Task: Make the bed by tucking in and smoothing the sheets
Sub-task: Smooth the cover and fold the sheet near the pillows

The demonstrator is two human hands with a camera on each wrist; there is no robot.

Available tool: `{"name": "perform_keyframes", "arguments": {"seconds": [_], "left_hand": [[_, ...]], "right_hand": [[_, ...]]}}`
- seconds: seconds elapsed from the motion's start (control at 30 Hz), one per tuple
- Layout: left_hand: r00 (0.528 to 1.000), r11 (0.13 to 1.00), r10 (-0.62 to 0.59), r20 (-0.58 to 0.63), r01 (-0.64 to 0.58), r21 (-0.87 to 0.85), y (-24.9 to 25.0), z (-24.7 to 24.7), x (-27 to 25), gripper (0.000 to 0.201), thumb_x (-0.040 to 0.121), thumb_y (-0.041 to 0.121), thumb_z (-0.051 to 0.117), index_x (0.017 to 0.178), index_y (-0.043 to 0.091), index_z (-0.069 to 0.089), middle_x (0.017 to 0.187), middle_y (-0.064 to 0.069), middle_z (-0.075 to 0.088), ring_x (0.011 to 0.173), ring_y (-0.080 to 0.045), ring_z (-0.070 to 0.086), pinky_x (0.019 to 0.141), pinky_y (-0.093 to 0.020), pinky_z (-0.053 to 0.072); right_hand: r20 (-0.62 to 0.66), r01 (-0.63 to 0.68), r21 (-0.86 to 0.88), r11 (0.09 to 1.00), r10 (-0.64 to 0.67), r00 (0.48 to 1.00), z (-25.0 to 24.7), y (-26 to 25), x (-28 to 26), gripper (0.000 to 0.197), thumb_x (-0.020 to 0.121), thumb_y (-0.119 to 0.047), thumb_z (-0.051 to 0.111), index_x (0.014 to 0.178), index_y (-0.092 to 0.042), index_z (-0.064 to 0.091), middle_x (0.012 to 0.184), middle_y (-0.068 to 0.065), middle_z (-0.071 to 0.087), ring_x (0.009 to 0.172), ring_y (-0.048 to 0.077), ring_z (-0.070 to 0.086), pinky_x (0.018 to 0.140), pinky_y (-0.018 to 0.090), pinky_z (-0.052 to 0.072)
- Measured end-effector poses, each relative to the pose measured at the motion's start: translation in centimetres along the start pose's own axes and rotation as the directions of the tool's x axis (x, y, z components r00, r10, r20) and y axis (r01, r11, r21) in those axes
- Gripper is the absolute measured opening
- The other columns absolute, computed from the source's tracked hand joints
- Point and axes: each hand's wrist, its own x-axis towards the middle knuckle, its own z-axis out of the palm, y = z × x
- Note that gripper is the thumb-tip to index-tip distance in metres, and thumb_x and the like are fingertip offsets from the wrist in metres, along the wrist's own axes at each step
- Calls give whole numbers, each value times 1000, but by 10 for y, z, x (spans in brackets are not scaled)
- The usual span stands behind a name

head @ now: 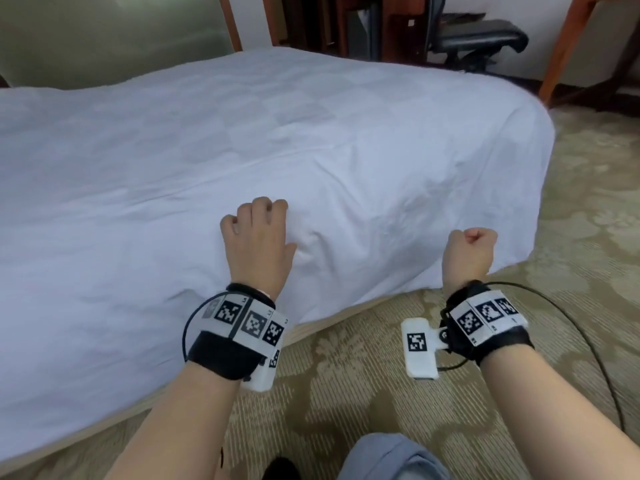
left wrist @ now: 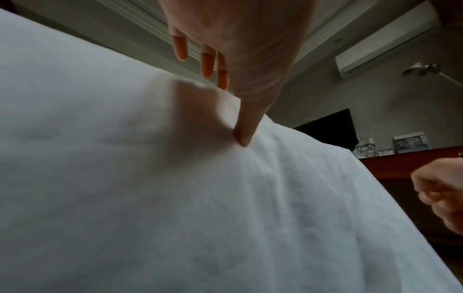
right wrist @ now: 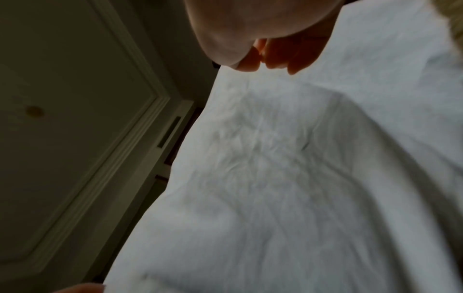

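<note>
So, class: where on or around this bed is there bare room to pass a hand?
The sheet lies bare from the left hand to the far edge. Bare carpet borders the bed's rounded corner. It is crowded near the right hand, fisted beside the sheet's creased side, and the cable.

sheet (head: 207, 140): showing plain white, with a faint woven check
carpet (head: 571, 237): showing beige and olive in a floral pattern
wrist bands (head: 239, 327): showing black, carrying white tags with black square codes
office chair (head: 478, 36): showing black
trouser knee (head: 391, 459): showing grey-blue
</note>
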Motion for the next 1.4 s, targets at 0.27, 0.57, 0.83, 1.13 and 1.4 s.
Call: {"name": "perform_keyframes", "arguments": {"seconds": [0.27, 0.57, 0.83, 1.13, 1.4], "left_hand": [[907, 700, -268, 324, 415, -582, -51, -35, -1, 10, 88, 17, 53, 78, 17, 56, 71, 3, 59, 63, -16, 55, 63, -25, 41], [564, 99, -92, 821, 825, -556, -131, -2, -51, 53, 100, 48, 21, 95, 22, 67, 82, 6, 74, 72, -10, 70, 75, -27, 49], [338, -25, -174, 925, 937, -347, -151, 52, -99, 59, 100, 48, 11, 99, 26, 65, 107, 4, 64, 99, -15, 53, 76, -31, 34], [67, 367, -81, 994, 930, -33, -148, 35, -89, 46, 102, 39, 29, 131, 13, 53, 119, 0, 55, 79, -11, 54, 60, -23, 35], [373, 247, -411, 832, 924, -292, -196, -39, -77, 22, 93, 26, 46, 80, 17, 62, 84, 2, 66, 69, -15, 57, 60, -22, 37]], "right_hand": [[512, 104, 170, 980, -178, 840, 67, -60, -62, 18, 88, -3, 42, 76, -14, 49, 60, -3, 48, 44, 7, 42, 43, 15, 38], [977, -39, -151, 988, 155, 148, 124, -89, -116, 47, 101, -35, 27, 91, -10, 65, 87, 7, 71, 70, 19, 69, 63, 25, 55], [885, 214, -466, 858, 452, 114, 133, -31, -121, 52, 98, -48, 23, 98, -22, 68, 110, -2, 70, 100, 20, 64, 82, 35, 43], [768, 453, -595, 664, 635, 79, 116, -10, -136, 42, 98, -41, 38, 119, -9, 56, 115, 6, 64, 100, 23, 61, 88, 35, 47], [951, 177, -241, 954, 268, -152, 141, -87, -209, 20, 97, -21, 46, 95, -13, 64, 89, 4, 69, 79, 17, 64, 79, 26, 51]]}}
